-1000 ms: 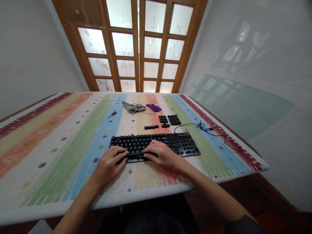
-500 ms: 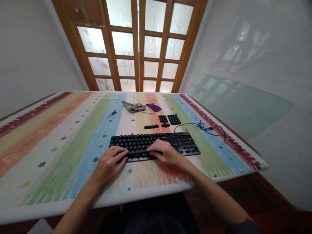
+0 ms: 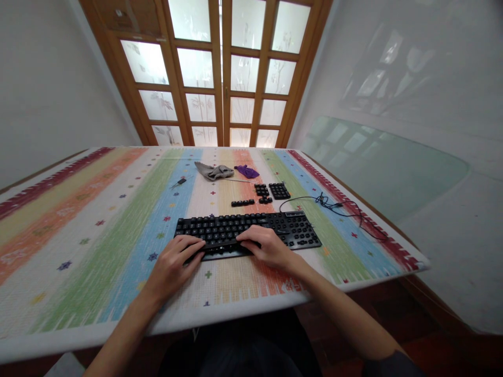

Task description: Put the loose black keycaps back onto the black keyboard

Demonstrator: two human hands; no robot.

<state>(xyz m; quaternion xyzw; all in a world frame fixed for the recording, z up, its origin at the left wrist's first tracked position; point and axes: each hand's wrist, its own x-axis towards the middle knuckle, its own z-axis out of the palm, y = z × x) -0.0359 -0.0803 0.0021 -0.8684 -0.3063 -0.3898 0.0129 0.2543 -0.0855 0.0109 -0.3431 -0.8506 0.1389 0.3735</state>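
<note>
A black keyboard (image 3: 291,226) lies on the striped tablecloth. Its right-hand section shows small bare key mounts in place of caps, while full caps (image 3: 214,230) cover the left and middle. Along the front edge my left hand (image 3: 176,262) and my right hand (image 3: 269,248) pinch opposite ends of a long black space bar (image 3: 220,244). The bar sits slightly above its slot, with a dark gap and a small pale spot under it. My fingers hide both of its ends. Behind the keyboard, removed keycaps (image 3: 279,190) are laid out in groups.
A grey cloth (image 3: 214,171) and a purple cloth (image 3: 247,171) lie farther back, with a thin rod (image 3: 239,180) in front. A small black object (image 3: 181,181) with metal prongs rests left of them. The keyboard's cable (image 3: 334,205) lies coiled at right, near the table edge.
The space bar has tilted slightly between my fingers, and a pale spot now shows beneath it. Both hands keep nearly the same place; the view has shifted a little.
</note>
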